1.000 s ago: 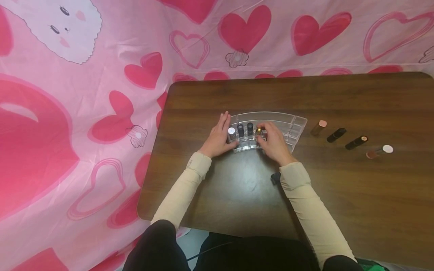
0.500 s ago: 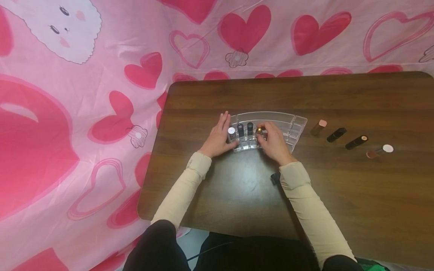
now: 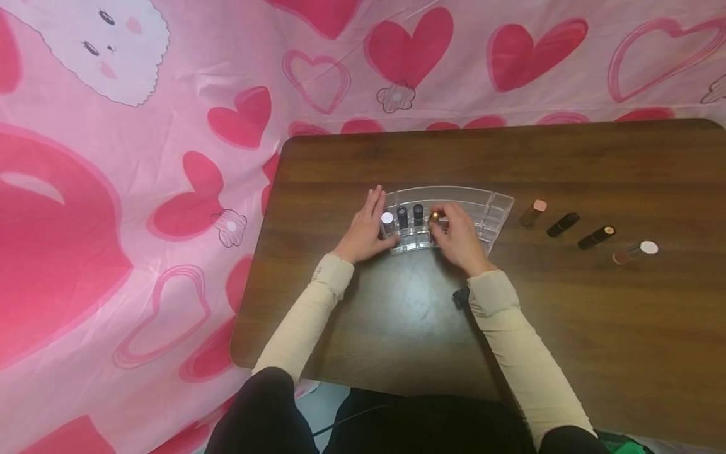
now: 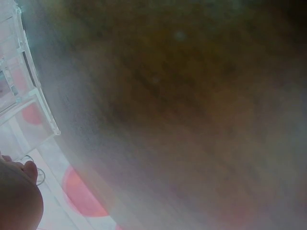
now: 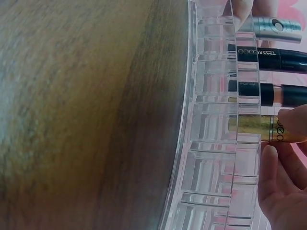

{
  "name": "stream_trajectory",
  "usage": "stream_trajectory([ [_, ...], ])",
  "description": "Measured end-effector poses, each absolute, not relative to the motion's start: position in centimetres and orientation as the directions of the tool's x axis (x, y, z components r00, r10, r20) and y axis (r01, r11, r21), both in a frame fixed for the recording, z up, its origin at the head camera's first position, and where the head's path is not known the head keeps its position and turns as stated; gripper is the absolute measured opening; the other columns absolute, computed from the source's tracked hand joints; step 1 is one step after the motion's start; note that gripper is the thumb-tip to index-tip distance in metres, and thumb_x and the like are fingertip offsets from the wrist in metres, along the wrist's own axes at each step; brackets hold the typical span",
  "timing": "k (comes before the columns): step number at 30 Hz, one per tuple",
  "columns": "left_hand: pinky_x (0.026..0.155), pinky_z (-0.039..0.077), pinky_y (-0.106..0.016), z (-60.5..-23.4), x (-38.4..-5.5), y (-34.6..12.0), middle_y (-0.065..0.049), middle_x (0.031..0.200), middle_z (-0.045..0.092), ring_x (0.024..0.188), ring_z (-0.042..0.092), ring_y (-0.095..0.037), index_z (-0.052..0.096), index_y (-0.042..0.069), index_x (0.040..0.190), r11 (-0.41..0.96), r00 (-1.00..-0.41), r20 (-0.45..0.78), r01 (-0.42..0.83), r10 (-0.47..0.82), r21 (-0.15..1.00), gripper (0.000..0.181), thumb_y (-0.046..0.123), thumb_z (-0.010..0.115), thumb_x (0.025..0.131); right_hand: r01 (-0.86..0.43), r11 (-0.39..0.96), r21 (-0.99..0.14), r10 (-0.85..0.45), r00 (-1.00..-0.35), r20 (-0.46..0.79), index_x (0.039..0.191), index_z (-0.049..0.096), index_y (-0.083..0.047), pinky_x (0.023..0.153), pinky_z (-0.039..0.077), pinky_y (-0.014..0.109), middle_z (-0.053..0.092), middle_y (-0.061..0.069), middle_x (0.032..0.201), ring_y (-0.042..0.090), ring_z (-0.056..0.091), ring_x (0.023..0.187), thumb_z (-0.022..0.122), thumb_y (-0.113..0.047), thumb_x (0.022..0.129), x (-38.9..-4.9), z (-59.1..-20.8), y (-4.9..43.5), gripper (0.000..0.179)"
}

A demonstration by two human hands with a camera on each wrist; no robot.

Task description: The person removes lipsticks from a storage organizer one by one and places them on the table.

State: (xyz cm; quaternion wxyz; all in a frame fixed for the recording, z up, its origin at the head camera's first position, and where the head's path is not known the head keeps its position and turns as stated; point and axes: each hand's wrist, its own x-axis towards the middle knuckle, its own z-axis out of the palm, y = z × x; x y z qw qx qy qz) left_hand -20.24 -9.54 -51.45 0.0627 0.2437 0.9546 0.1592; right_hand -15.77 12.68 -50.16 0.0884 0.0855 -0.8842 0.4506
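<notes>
A clear curved organizer (image 3: 454,188) with compartments stands on the table. My left hand (image 3: 365,230) rests at its left end, fingers straight and thumb toward the front edge. My right hand (image 3: 459,238) pinches a gold lipstick tube (image 5: 254,126) between thumb and fingers; the tube's lower part sits within a front-row compartment. Beside it in the same row stand a black tube with a pinkish band (image 5: 268,93), another black tube (image 5: 268,57) with pale lettering, and a silver tube (image 5: 279,29) nearest my left hand. The left wrist view catches only the organizer's edge and part of a hand (image 4: 19,196).
Right of the organizer, a pink-topped tube (image 3: 533,213), a black tube (image 3: 563,225), a black tube with a peach top (image 3: 597,238) and a white-capped tube (image 3: 635,252) form a slanting row. A small dark object (image 3: 461,298) lies by my right cuff.
The fingers of my right hand have shifted slightly around the gold lipstick tube, and its top has moved a touch. My left hand and the organizer have stayed where they were.
</notes>
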Motion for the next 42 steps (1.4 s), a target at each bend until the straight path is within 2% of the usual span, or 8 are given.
stream_trajectory([
  [13,0.109,0.019,-0.046,-51.47,-20.4,-9.51,0.006,0.15,-0.018,0.138,-0.015,-0.013,-0.007,0.014,0.144,0.825,-0.87,-0.033,0.453,0.491,0.339,0.107,0.053,0.062,0.074,-0.23,0.562,-0.795,-0.059,-0.969,0.239,0.106,0.055,-0.002,0.077,0.049,0.037,0.056,0.012,0.103,0.025,0.055,0.095,0.061,-0.005,0.08,-15.78,-50.14,12.81,0.027],
  [28,0.109,0.02,-0.045,-51.51,-20.41,-9.52,0.006,0.149,-0.019,0.138,-0.015,-0.015,-0.01,0.015,0.144,0.827,-0.869,-0.039,0.455,0.494,0.331,0.107,0.054,0.061,0.074,-0.222,0.524,-0.823,-0.021,-0.969,0.248,0.106,0.056,-0.001,0.073,0.051,0.035,0.057,0.012,0.099,0.023,0.058,0.085,0.062,-0.005,0.08,-15.62,-49.97,12.73,0.027],
  [42,0.11,0.019,-0.044,-51.47,-20.32,-9.59,0.008,0.149,-0.021,0.138,-0.014,-0.014,-0.011,0.017,0.143,0.826,-0.872,-0.038,0.448,0.488,0.341,0.107,0.054,0.061,0.074,-0.218,0.515,-0.829,-0.006,-0.968,0.25,0.106,0.055,-0.002,0.073,0.05,0.038,0.057,0.012,0.099,0.023,0.057,0.087,0.062,-0.005,0.08,-15.45,-49.57,12.73,0.028],
])
